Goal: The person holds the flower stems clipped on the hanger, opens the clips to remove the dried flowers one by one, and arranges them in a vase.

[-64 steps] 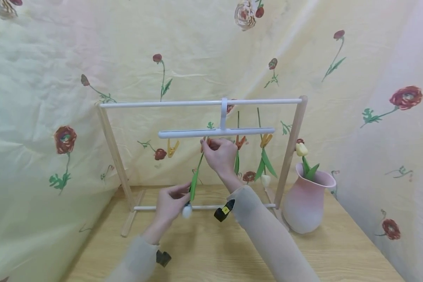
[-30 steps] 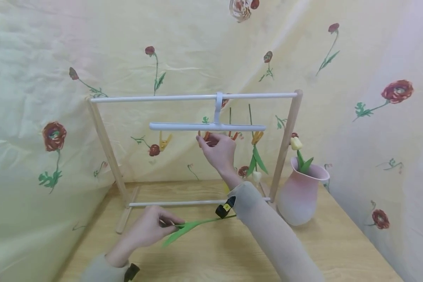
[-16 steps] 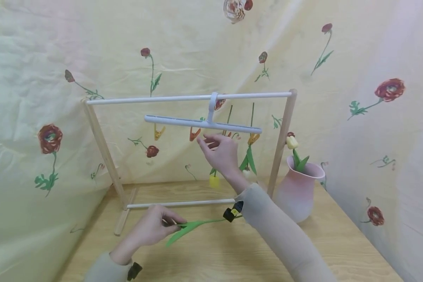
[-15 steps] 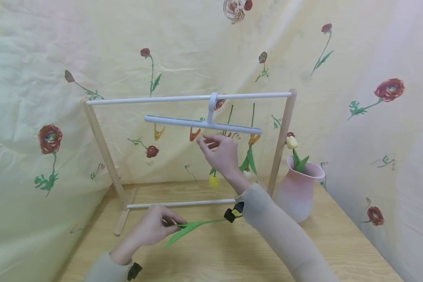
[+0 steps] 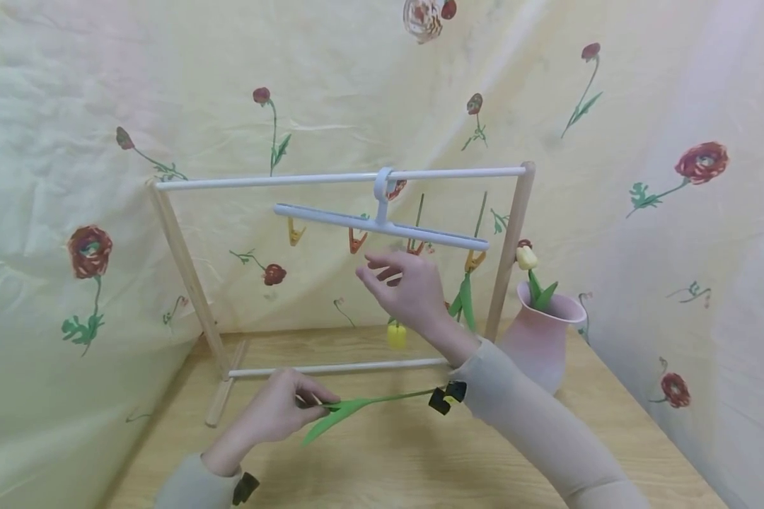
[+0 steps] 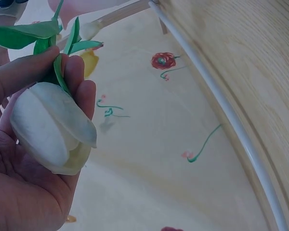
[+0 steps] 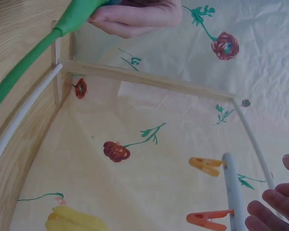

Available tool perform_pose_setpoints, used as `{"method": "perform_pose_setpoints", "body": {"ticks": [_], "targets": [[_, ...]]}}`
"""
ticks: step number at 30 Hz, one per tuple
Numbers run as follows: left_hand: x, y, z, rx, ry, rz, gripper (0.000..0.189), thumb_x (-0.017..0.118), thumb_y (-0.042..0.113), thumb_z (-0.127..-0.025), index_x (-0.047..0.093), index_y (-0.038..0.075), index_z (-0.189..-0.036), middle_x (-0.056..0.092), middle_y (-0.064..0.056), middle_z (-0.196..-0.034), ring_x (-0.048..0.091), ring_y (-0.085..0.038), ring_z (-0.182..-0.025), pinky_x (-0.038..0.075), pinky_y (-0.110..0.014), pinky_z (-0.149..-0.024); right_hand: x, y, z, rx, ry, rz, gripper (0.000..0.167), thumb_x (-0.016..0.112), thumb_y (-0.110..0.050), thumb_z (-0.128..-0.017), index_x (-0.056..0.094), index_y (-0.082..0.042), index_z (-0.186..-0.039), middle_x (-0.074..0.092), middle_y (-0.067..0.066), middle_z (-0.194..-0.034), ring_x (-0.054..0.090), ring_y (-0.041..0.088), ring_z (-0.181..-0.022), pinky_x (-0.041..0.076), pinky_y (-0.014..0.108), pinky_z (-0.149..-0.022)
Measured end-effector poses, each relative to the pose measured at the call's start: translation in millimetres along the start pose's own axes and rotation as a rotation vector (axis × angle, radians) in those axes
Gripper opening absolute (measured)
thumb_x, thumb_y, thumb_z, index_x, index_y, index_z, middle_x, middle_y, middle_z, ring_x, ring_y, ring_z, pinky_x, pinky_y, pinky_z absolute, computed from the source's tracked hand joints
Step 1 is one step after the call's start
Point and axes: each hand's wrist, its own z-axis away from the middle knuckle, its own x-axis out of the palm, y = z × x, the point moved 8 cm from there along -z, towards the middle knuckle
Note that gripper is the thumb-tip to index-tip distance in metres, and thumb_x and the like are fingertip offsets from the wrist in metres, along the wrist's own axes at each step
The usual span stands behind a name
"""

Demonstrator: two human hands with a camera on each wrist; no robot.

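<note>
My left hand [image 5: 280, 410] grips an artificial white tulip [image 6: 53, 125] just behind its bloom, which rests against the palm. Its green leaf [image 5: 340, 416] and stem point right, low over the table. My right hand [image 5: 414, 290] is raised before the white hanger [image 5: 331, 215], fingers loosely bent and holding nothing. Below the hanger are a yellow clip [image 5: 295, 233] and an orange clip [image 5: 357, 242], both without flowers. Further right, a second orange clip [image 5: 414, 247] and a second yellow clip [image 5: 475, 261] hold upside-down tulips; the yellow bloom [image 5: 397, 336] shows below my hand.
The hanger hooks over the top bar [image 5: 261, 182] of a rack with wooden legs [image 5: 187, 276] and a white lower bar [image 5: 337, 367]. A pink-and-white vase [image 5: 537, 346] with a pale tulip [image 5: 527, 258] stands right, partly behind my sleeve. Flowered cloth surrounds the wooden table [image 5: 356, 466].
My left hand has lowered the tulip from the orange clip and turned it sideways. The right hand has let go of that clip and drawn back. The hanger now swings, right end lower.
</note>
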Motion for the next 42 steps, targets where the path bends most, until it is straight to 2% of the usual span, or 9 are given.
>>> {"method": "perform_pose_setpoints", "body": {"ticks": [10,15,19,23,26,32,37,42], "targets": [[-1.1,-1.8,0.5,-0.006,0.002,-0.007,0.016,0.081,0.002,-0.09,0.086,0.012,-0.102,0.084,-0.005,-0.1,0.075,-0.003,-0.078,0.061,-0.017,-0.07,-4.2,-15.4,10.7,-0.099,-0.044,0.018,0.029,0.083,-0.023,-0.094,0.081,-0.006,-0.117,0.083,0.012,-0.107,0.082,0.023,-0.08,0.067,0.033,-0.065],[-2.3,-3.4,0.8,-0.003,0.007,-0.011,0.016,0.081,0.003,-0.091,0.086,0.013,-0.102,0.084,-0.004,-0.098,0.075,-0.003,-0.078,0.061,-0.019,-0.07,-7.1,-25.0,16.2,-0.16,-0.072,0.023,0.028,0.086,-0.02,-0.091,0.082,-0.005,-0.115,0.083,0.011,-0.107,0.081,0.02,-0.078,0.065,0.026,-0.065],[-3.2,-4.6,0.2,0.004,0.016,-0.024,0.016,0.081,0.003,-0.091,0.086,0.014,-0.101,0.084,-0.002,-0.098,0.075,-0.003,-0.078,0.062,-0.02,-0.072,-4.4,-30.6,25.5,-0.216,-0.132,-0.005,0.027,0.087,-0.014,-0.089,0.082,-0.004,-0.114,0.083,0.011,-0.105,0.081,0.017,-0.077,0.064,0.022,-0.067],[-4.1,-3.9,-0.8,0.007,0.015,-0.032,0.016,0.081,0.002,-0.091,0.086,0.014,-0.101,0.084,-0.003,-0.1,0.075,-0.003,-0.08,0.062,-0.021,-0.073,0.8,-31.2,36.1,-0.241,-0.189,-0.003,0.028,0.087,-0.014,-0.089,0.082,-0.004,-0.115,0.083,0.012,-0.104,0.081,0.018,-0.079,0.066,0.028,-0.069],[-5.1,-2.6,-0.9,0.008,0.013,-0.036,0.017,0.08,0.001,-0.091,0.086,0.014,-0.101,0.084,-0.004,-0.101,0.075,-0.004,-0.081,0.062,-0.021,-0.073,4.3,-30.4,43.1,-0.255,-0.227,0.026,0.028,0.087,-0.016,-0.089,0.082,-0.006,-0.115,0.084,0.01,-0.104,0.08,0.017,-0.081,0.067,0.03,-0.071],[-5.4,-2.4,-0.8,0.0,0.006,-0.03,0.017,0.079,0.001,-0.091,0.085,0.013,-0.101,0.084,-0.004,-0.101,0.075,-0.004,-0.08,0.062,-0.019,-0.073,10.1,-31.5,58.5,-0.297,-0.315,0.064,0.032,0.087,-0.022,-0.089,0.081,-0.008,-0.117,0.083,0.005,-0.105,0.079,0.015,-0.086,0.063,0.023,-0.071],[-5.6,-0.3,-2.8,0.003,0.005,-0.032,0.017,0.079,0.001,-0.091,0.085,0.013,-0.102,0.084,-0.003,-0.1,0.075,-0.004,-0.081,0.062,-0.019,-0.073,15.7,-30.7,71.5,-0.315,-0.384,0.105,0.034,0.086,-0.028,-0.091,0.081,-0.011,-0.119,0.083,0.004,-0.113,0.081,0.017,-0.096,0.066,0.028,-0.08],[-6.4,3.8,-7.1,0.008,0.012,-0.045,0.017,0.08,0.003,-0.091,0.086,0.015,-0.101,0.084,-0.001,-0.098,0.075,-0.003,-0.08,0.062,-0.02,-0.073,23.3,-29.5,85.5,-0.349,-0.44,0.166,0.032,0.086,-0.031,-0.09,0.082,-0.012,-0.116,0.083,0.002,-0.11,0.081,0.015,-0.096,0.065,0.028,-0.082]]}}
